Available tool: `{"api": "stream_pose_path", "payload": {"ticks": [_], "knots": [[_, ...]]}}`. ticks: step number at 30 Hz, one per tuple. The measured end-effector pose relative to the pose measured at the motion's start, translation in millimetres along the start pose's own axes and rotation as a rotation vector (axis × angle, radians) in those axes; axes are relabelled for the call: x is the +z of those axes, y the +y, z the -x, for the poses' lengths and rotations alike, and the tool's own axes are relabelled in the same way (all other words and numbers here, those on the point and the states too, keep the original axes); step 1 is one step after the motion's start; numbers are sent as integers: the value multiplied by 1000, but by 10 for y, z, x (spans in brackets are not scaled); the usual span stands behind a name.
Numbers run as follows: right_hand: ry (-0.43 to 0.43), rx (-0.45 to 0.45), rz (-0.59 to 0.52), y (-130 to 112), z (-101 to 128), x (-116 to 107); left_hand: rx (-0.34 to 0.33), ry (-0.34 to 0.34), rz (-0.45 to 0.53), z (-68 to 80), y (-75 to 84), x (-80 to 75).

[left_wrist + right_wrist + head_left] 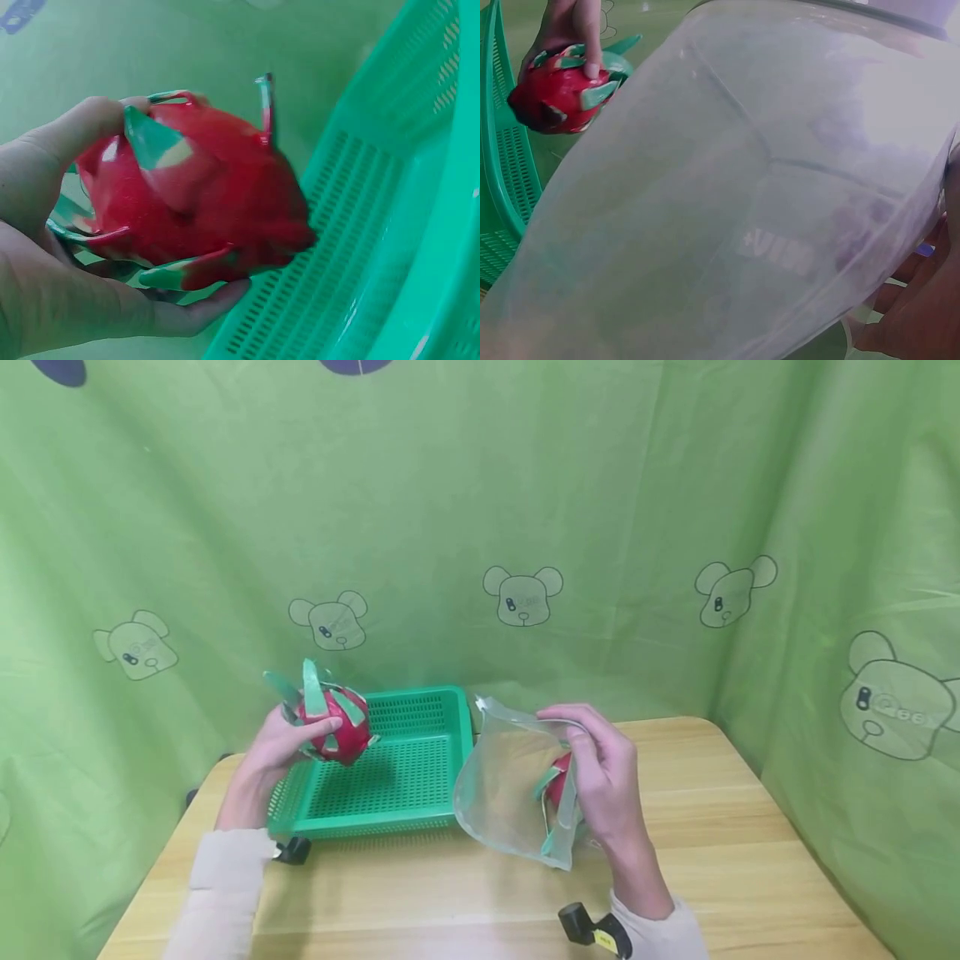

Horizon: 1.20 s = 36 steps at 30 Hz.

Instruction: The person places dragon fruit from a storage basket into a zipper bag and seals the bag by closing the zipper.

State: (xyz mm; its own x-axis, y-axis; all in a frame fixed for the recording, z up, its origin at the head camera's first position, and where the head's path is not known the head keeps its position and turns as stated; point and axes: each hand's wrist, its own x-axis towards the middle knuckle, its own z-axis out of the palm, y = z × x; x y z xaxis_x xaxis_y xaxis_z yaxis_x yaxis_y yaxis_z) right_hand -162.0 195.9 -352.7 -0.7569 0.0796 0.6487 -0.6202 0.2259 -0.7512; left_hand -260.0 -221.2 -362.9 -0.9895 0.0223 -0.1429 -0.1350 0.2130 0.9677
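Note:
A red dragon fruit with green scales [351, 735] is held in my left hand [279, 745], raised over the left part of a green plastic basket [408, 820]. In the left wrist view the thumb and fingers wrap around the dragon fruit [217, 195]. My right hand [611, 777] grips the rim of a translucent zip bag [498, 793], whose mouth gapes toward the basket. Inside that bag lies a second dragon fruit [557, 785], partly hidden by the bag's edge. The bag [705, 187] fills most of the right wrist view.
A light wooden table [720, 843] carries the basket and stands against a green curtain [585, 485] printed with bear heads. Black camera mounts [294, 850] are strapped near both wrists. The basket's right wall stands close beside the bag.

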Motion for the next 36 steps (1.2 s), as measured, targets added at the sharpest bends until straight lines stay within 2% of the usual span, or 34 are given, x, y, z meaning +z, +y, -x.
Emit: {"api": "stream_pose_path", "payload": {"ticks": [9,13,17,21,27,32,36], "knots": [[2,-1,-2,6,-2,10,86,44,269,147,-25,52],[0,-3,2,8,0,19,84,78,352,201,-57,58],[-3,-2,3,13,5,30,88,85,463,248,-96,61],[-2,-5,0,15,6,39,132,63,602,279,-117,81],[-3,-4,1,5,6,42,237,25,788,316,-160,126],[-2,5,-1,-8,9,40,262,23,938,392,-207,142],[-5,8,4,-9,10,39,286,-17,1053,450,-262,151]]}}
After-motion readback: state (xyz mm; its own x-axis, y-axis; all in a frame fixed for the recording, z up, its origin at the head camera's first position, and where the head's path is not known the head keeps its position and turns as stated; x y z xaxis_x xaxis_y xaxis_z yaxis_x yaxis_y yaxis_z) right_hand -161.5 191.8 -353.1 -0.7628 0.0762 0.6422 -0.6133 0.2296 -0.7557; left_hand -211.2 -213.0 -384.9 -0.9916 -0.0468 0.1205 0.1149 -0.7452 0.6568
